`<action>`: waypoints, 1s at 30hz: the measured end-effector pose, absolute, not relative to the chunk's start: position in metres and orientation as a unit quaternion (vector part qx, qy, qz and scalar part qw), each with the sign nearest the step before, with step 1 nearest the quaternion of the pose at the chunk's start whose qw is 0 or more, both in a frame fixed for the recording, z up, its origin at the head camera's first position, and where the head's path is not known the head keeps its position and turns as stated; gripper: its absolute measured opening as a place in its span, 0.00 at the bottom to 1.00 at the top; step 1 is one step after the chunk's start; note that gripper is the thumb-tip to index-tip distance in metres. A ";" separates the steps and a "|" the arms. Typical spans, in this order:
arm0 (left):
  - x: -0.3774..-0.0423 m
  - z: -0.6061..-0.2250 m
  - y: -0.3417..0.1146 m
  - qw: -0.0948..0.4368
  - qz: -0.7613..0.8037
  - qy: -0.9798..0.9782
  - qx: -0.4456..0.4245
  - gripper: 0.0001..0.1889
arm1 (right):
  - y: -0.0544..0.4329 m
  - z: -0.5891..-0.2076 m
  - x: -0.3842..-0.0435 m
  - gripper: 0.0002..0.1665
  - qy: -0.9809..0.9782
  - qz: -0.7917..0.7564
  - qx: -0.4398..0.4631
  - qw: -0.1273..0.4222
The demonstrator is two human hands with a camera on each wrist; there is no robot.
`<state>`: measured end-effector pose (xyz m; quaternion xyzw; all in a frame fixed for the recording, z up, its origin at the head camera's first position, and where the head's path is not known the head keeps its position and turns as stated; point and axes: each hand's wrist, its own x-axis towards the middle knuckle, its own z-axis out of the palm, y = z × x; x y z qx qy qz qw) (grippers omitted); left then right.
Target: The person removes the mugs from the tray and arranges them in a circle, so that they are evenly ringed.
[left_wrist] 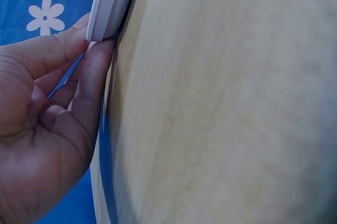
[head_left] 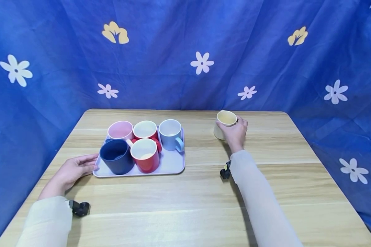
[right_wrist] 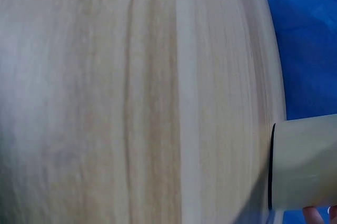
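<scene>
In the head view a pale lilac tray [head_left: 170,164] lies on the left half of the table. My left hand [head_left: 75,170] pinches its left edge, thumb on top and fingers beneath the rim, as the left wrist view shows. On the tray stand a dark blue mug [head_left: 119,161], a red mug [head_left: 148,163], a pink mug [head_left: 120,130], a second red mug [head_left: 145,129] and a light blue mug [head_left: 170,139]. Toward the back right, my right hand [head_left: 236,133] grips a cream mug [head_left: 220,132] around its side. The mug is upright, apart from the tray.
The wooden table [head_left: 185,212] has its back edge against a blue curtain [head_left: 173,51] with flower prints. Bare tabletop lies between the tray and the cream mug. A black wrist camera [head_left: 79,208] sits at the left sleeve, another [head_left: 225,170] at the right.
</scene>
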<state>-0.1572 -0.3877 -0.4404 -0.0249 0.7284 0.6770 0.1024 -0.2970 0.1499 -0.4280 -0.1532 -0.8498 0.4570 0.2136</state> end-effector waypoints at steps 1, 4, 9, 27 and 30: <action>-0.157 -0.440 -0.387 0.102 0.676 0.729 -0.024 0.22 | 0.150 -0.428 -0.297 0.56 -0.849 0.457 -0.154 0.215; -0.157 -0.440 -0.387 0.101 0.675 0.730 -0.023 0.23 | 0.150 -0.429 -0.296 0.56 -0.849 0.456 -0.152 0.221; -0.157 -0.441 -0.388 0.104 0.671 0.733 -0.022 0.21 | 0.150 -0.429 -0.296 0.54 -0.849 0.454 -0.154 0.223; -0.157 -0.441 -0.388 0.107 0.676 0.729 -0.017 0.21 | 0.142 -0.429 -0.287 0.61 -0.830 0.486 -0.170 0.215; -0.157 -0.441 -0.388 0.106 0.676 0.729 -0.015 0.21 | 0.139 -0.427 -0.282 0.63 -0.820 0.500 -0.177 0.216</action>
